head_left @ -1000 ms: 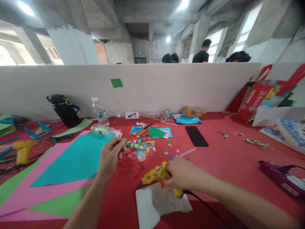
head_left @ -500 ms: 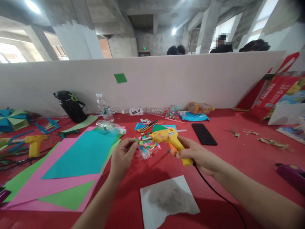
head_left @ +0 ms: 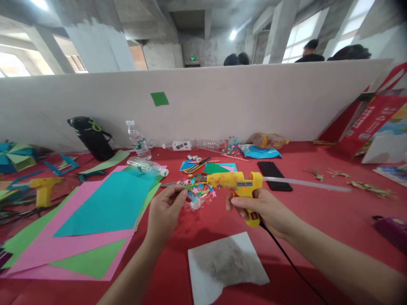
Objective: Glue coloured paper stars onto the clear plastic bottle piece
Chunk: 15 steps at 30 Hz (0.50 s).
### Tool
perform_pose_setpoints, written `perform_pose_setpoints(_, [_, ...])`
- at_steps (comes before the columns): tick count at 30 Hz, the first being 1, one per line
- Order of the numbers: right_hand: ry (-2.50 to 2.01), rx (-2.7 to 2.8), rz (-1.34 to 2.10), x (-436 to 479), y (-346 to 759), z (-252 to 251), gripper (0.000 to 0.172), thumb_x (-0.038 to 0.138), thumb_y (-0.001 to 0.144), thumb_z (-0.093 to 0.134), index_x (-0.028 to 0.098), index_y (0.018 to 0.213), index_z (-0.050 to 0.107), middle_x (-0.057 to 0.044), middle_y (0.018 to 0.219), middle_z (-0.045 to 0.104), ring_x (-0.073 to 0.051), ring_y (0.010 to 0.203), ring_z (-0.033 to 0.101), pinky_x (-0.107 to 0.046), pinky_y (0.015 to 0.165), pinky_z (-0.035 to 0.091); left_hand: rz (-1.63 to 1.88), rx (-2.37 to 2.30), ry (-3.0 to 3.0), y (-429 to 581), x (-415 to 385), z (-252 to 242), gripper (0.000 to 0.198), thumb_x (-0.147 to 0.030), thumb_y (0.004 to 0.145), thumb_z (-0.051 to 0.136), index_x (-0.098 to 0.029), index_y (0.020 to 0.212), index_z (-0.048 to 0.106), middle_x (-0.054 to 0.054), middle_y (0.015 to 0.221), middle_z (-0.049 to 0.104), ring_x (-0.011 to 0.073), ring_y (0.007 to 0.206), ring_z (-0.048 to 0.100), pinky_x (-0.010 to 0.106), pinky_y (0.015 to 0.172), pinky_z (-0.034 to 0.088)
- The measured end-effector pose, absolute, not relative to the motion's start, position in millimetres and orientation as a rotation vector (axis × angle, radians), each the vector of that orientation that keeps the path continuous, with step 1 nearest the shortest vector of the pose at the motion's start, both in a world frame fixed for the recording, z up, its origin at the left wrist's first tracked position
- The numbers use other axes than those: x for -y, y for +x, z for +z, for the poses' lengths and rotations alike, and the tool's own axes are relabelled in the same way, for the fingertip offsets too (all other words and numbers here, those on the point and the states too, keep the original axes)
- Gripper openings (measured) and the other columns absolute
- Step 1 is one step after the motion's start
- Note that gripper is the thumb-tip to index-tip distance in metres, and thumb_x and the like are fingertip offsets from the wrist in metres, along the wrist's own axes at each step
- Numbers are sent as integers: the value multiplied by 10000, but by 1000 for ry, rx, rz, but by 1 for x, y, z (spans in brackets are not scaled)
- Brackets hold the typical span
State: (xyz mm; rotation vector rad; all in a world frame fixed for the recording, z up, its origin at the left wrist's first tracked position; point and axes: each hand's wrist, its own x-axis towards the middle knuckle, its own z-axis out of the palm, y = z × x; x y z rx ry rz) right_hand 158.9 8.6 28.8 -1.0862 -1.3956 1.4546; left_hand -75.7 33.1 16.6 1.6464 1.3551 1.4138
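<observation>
My right hand is wrapped round the handle of a yellow glue gun, whose nozzle points left and whose clear glue stick juts out to the right. The fingers of my left hand are pinched together left of the nozzle; what they hold is too small to make out. Just beyond them lies a plastic bottle covered with coloured stars. Nearer to me, a torn white sheet with a grey smudge rests on the red table.
Blue, pink and green paper sheets lie at the left, with another yellow glue gun beyond. Bottles and a black flask stand along the white partition. A black phone lies right of centre; a purple object is at the right edge.
The glue gun in my right hand has turned, so that its side and its long glue stick now show. Its nozzle has moved a little away from my left fingers.
</observation>
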Motion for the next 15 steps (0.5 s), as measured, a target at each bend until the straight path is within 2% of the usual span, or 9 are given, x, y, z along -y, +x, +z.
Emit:
perform_pose_setpoints(5, [-1182, 1579, 1138, -3, 151, 27, 249, 423, 751, 694, 200, 858, 667, -26, 834, 678, -168, 762, 608, -280, 679, 478, 1375, -1375, 1637, -73, -32, 17, 192, -315, 794, 586, -181, 683, 666, -14, 628, 666, 54, 404, 355, 201, 390, 290])
perform_pose_setpoints(9, [-1192, 1719, 959, 1, 146, 21, 307, 494, 772, 660, 194, 833, 639, -36, 779, 666, -191, 709, 613, -306, 639, 490, 1353, -1391, 1636, -70, -29, 17, 189, -305, 794, 594, -185, 667, 667, -18, 605, 657, 70, 461, 468, 182, 449, 376])
perform_pose_setpoints(13, [-1212, 1811, 865, 2, 147, 18, 292, 484, 804, 626, 192, 804, 625, -22, 713, 626, -167, 633, 576, -282, 565, 458, 1349, -1386, 1632, -67, -27, 15, 179, -301, 789, 597, -188, 668, 664, -5, 640, 688, 105, 585, 600, 183, 547, 468])
perform_pose_setpoints(15, [-1207, 1819, 826, 2, 149, 17, 281, 481, 813, 623, 200, 814, 631, -11, 707, 617, -160, 635, 569, -277, 578, 454, 1354, -1379, 1632, -66, -26, 15, 177, -304, 787, 594, -189, 674, 668, 0, 646, 698, 120, 615, 629, 195, 577, 493])
